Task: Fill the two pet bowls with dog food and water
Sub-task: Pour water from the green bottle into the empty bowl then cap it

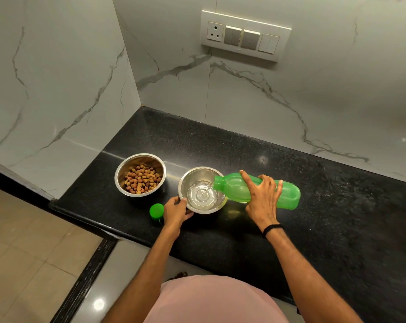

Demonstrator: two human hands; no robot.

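Pouring water, right hand fingers wrap the green bottle; left hand fingers grip the steel bowl.

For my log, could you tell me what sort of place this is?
Probably a home kitchen: a black granite counter, marble-look wall tiles and a switch and socket panel above it.
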